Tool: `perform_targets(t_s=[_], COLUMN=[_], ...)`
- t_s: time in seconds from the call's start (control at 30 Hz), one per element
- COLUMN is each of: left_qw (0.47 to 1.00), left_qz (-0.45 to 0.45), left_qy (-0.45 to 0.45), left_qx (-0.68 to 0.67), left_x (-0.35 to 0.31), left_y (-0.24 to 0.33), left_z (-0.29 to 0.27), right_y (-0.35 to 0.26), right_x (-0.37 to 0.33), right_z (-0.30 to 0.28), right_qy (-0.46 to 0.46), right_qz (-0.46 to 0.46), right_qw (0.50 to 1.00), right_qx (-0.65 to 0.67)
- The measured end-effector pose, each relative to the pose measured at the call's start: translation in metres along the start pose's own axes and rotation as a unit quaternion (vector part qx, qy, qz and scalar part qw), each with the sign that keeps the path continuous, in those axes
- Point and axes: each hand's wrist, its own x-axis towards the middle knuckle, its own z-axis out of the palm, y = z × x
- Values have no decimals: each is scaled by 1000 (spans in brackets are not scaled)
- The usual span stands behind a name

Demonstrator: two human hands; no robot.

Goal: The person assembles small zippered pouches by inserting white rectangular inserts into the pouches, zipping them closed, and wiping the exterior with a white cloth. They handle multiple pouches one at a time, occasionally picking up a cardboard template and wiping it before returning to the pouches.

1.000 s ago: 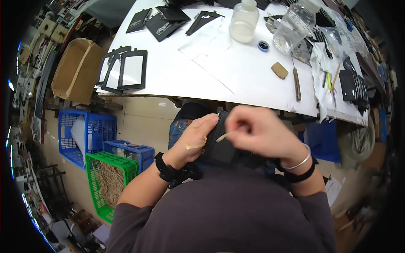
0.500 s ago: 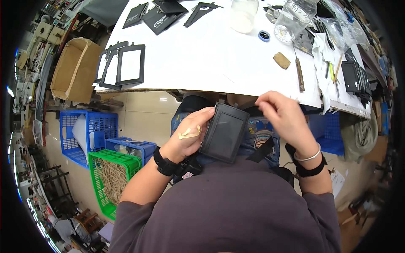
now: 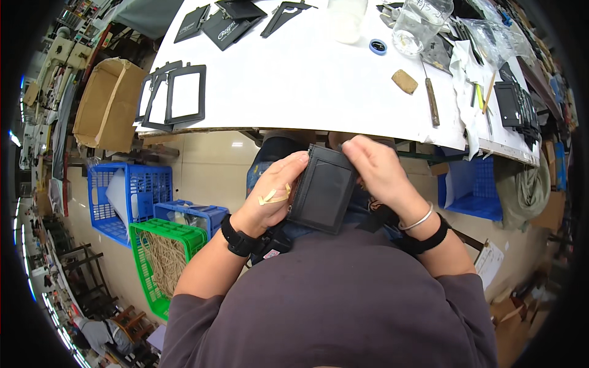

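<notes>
Black card holder (image 3: 323, 193) between left grip (image 3: 273, 189) and right grip (image 3: 381, 170)

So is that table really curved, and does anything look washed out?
In the head view, the fisheye lens likely bends the front edge of the white table, and the corners go black; also in the head view, the tabletop's brightness hides surface detail, a small glare spot shines on the floor, and the black wallet looks fairly crisp.
</notes>
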Motion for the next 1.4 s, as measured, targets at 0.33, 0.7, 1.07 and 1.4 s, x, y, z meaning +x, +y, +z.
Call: perform_targets(t_s=[0.33,0.7,1.07,1.4], left_qw=[997,963,960,920], left_qz=[-31,-111,-126,-160], left_qy=[-60,-221,-197,-224], left_qx=[-43,-110,152,279], left_x=[0,-6,-4,-12], left_y=[3,3,4,8], left_z=[-10,-15,-14,4], right_y=[1,-24,-14,-7], right_x=[-7,-13,-22,-42], right_z=[-9,2,-6,-36], right_qy=[-50,154,-65,-322], right_qz=[-8,-370,-265,-117], right_qw=[976,904,954,939], right_qx=[212,-150,-120,35])
